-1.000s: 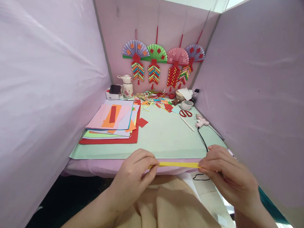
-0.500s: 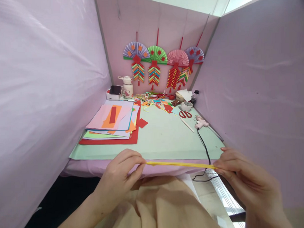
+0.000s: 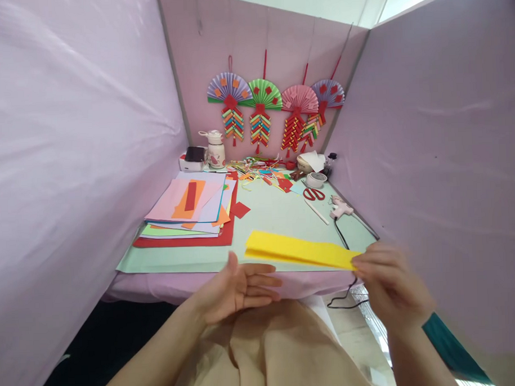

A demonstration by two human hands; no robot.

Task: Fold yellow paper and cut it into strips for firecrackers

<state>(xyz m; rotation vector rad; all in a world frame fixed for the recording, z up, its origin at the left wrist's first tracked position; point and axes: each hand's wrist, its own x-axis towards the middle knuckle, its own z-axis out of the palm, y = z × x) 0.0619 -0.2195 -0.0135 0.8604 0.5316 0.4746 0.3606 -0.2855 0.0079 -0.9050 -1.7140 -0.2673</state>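
Observation:
A folded strip of yellow paper [image 3: 299, 251] is held up above the table's front edge, its broad side facing me. My right hand [image 3: 389, 281] pinches the strip's right end between thumb and fingers. Just below the strip's free left end, my left hand [image 3: 244, 286] is open, palm turned up and fingers stretched out to the right. It appears apart from the paper. Part of the hot glue gun's black cord [image 3: 342, 235] passes behind the strip.
At the left lies a stack of coloured paper [image 3: 182, 201]. Red-handled scissors [image 3: 314, 194], a white pen-like stick [image 3: 316, 212] and a glue gun [image 3: 340, 207] lie at the right. Paper scraps [image 3: 260, 169] line the back, below hanging paper fans [image 3: 266, 94].
My left hand has let go of the strip's left end and opened below it. The yellow strip has risen and turned from edge-on to show its broad side, still in my right hand.

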